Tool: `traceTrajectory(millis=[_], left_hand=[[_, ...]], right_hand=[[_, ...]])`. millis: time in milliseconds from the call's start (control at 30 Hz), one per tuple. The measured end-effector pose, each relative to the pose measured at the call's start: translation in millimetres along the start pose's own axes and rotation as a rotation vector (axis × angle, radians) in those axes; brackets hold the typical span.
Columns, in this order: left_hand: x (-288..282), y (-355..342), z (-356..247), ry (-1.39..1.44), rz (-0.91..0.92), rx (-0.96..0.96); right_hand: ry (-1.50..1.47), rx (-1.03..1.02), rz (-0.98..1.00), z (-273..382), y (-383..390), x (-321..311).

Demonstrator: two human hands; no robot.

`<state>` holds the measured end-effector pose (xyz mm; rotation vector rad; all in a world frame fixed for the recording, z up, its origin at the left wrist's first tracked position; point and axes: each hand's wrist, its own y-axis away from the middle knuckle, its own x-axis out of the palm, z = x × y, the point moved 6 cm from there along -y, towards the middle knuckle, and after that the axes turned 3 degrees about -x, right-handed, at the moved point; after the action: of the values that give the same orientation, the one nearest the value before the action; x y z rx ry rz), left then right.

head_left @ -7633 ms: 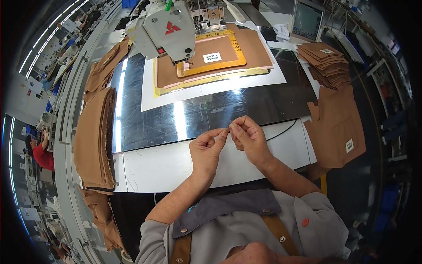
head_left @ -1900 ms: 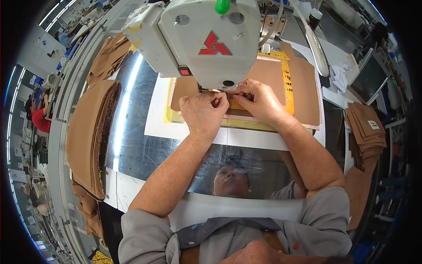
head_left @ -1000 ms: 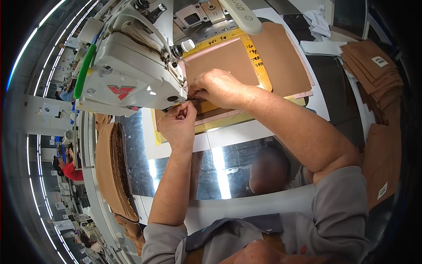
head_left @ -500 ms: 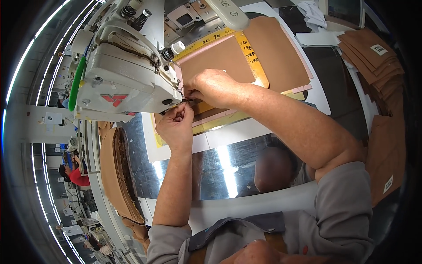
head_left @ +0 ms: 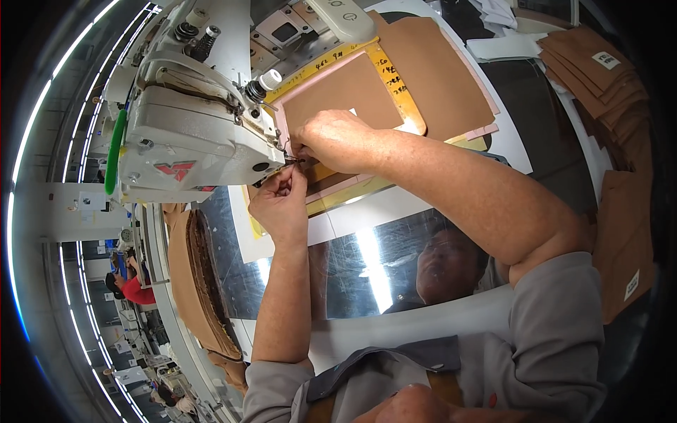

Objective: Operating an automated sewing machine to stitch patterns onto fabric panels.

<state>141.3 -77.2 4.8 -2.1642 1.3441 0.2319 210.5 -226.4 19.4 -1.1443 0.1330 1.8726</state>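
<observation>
Both my hands meet at the needle area under the head of a white sewing machine (head_left: pixel 201 130). My left hand (head_left: pixel 280 206) comes from below, its thumb and fingers pinched close under the machine's needle end. Reaching in from the right, my right hand (head_left: pixel 337 143) has its fingertips pressed together beside the needle. Whatever sits between the fingertips is too small to make out. Beneath the hands lies a yellow template frame (head_left: pixel 392 79) with handwriting and pink edging. A brown fabric panel (head_left: pixel 331 95) shows inside it; another brown panel (head_left: pixel 437 77) extends to its right.
A white sheet (head_left: pixel 513 154) lies under the template on a shiny metal tabletop (head_left: pixel 338 275). Brown pieces are stacked at left (head_left: pixel 189 271); more brown pieces (head_left: pixel 589 88) hang at right. A green handle (head_left: pixel 115 151) is beside the machine. Another person in red (head_left: pixel 134 287) is far left.
Both hands stay pinched at the needle with hardly any movement. The whole view has shifted slightly, and a head's reflection in the tabletop looks different.
</observation>
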Motion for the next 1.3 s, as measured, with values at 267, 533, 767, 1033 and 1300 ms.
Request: traceTrajectory(millis=[267, 533, 767, 1033, 1300], left_hand=[[0.0, 0.2, -1.3, -0.01, 0.014, 0.008], [2.0, -0.6, -2.0, 0.022, 0.026, -0.008], [3.0, -1.3, -0.5, -0.05, 0.068, -0.007], [1.1, -1.8, 3.6, -0.035, 0.021, -0.009], [2.3, -1.9, -0.3, 0.0, 0.047, -0.001]], right_hand=[[-0.104, -0.041, -0.099, 0.3, 5.0, -3.5], [-0.122, 0.048, 0.084, 0.6, 2.7, -8.1], [-0.164, 0.01, 0.0, -5.0, 2.5, -2.8], [-0.095, 0.0, 0.013, 0.0, 2.6, -3.4], [0.044, -0.078, -0.034, 6.3, 1.9, -1.6]])
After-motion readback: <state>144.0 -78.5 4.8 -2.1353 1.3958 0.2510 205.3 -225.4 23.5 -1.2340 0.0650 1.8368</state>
